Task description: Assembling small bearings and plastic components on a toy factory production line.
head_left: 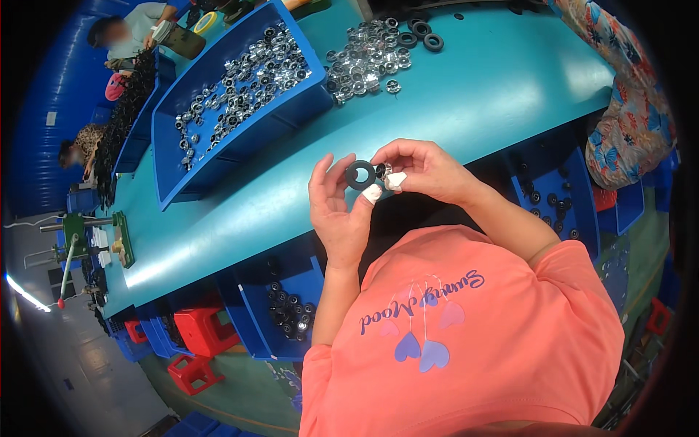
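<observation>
Above the near edge of the green table, my two hands are close together at chest height. My left hand (pixel 339 207) pinches a black rubber ring (pixel 362 164), which looks like a small tyre, between thumb and fingers. Its open hole faces upward. In my right hand (pixel 429 173), thumb and forefinger grip a small clear wheel hub (pixel 381 172) with a black centre, just beside the ring. Fingers partly cover the hub, and whether it touches the ring I cannot tell. White wrapping covers the tips of both thumbs.
A blue bin (pixel 251 120) of clear hubs stands on the table (pixel 466 95). Right of it lie a hub pile (pixel 364 62) and several black rings (pixel 421 29). Blue bins (pixel 255 320) with black wheels sit below the edge. A green hand press (pixel 76 244) and two people are leftward.
</observation>
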A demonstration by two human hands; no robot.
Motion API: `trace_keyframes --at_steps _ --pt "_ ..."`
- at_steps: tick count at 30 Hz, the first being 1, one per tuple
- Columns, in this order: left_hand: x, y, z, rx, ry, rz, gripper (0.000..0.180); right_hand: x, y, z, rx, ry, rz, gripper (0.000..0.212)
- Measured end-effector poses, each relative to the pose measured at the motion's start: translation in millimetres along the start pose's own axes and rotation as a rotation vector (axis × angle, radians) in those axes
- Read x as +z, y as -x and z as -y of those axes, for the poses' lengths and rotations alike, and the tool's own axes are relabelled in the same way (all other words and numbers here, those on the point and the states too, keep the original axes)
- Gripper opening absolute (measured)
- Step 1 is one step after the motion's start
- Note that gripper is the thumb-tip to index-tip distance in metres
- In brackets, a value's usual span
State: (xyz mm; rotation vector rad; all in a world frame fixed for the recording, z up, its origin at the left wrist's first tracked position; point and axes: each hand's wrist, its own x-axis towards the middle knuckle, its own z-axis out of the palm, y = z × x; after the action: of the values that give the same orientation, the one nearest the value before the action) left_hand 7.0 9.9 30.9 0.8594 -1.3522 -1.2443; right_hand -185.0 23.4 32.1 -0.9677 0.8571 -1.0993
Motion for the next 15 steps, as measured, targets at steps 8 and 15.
trace_keyframes --at_steps 8,15 --pt "0.7 -1.3 0.0 0.009 0.057 -0.003 0.07 1.1 -0.3 -8.8 -0.078 0.138 -0.035 0.037" --pt "-2.8 -2.7 2.9 -0.158 0.215 0.005 0.056 7.1 3.4 -1.2 -0.083 0.138 -0.062 0.035"
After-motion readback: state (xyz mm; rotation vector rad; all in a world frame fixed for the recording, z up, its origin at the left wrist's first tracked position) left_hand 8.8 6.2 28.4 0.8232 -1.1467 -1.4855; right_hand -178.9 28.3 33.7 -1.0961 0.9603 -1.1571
